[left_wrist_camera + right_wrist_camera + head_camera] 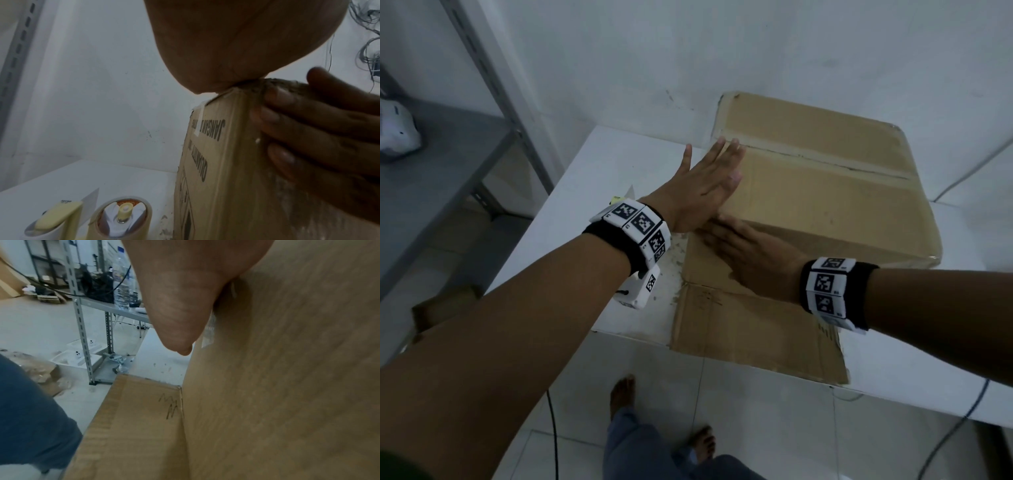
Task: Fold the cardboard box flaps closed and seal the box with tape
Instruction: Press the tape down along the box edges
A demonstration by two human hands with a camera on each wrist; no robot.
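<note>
A brown cardboard box (825, 192) stands on a white table (619, 164); its top flaps lie closed with a strip along the seam. My left hand (705, 185) lies flat, fingers straight, on the top's left edge. Below it, my right hand (753, 260) presses flat against the near side wall, its fingers (318, 129) reaching the box's left corner. One loose flap (750, 335) lies flat toward me, past the table's edge. A tape roll (121, 216) and a pale yellow cutter (55, 220) stand on the table left of the box, hidden under my left wrist in the head view.
A grey metal shelf (441, 164) stands to the left with a white bag (397, 130) on it. A white wall (756, 51) is right behind the box. Cables (955, 428) hang at the right. My bare feet (623, 394) are on the tiled floor below the table's edge.
</note>
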